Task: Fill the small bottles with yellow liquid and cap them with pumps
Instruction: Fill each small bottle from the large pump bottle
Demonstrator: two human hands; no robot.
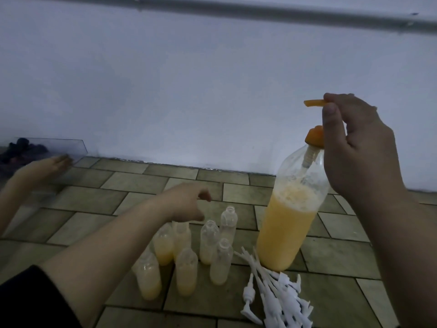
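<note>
My right hand is raised beside the big bottle, thumb and forefinger pinching the orange pump head, a flat, narrow spout that sticks out to the left. Below it the pump's orange collar sits on the bottle's neck, and a pale ribbed stem runs down inside. The big bottle is clear, smooth plastic, rounded at the shoulder, standing on the floor and leaning a little; opaque yellow liquid fills roughly its lower two thirds, with froth on top. I can read no label or writing on it.

My left hand reaches forward above the small bottles, fingers loosely bent and holding nothing. Those bottles are slim, clear plastic cylinders with open necks, clustered upright just left of the big bottle. Several hold yellow liquid in their lower part; the ones toward the back and right look nearly empty.

White plastic pumps with long thin tubes lie in a loose heap on the floor, in front of the big bottle.

The floor is dull greenish-grey rectangular tile, meeting a plain pale wall. At far left another person's hand touches a clear sheet.
</note>
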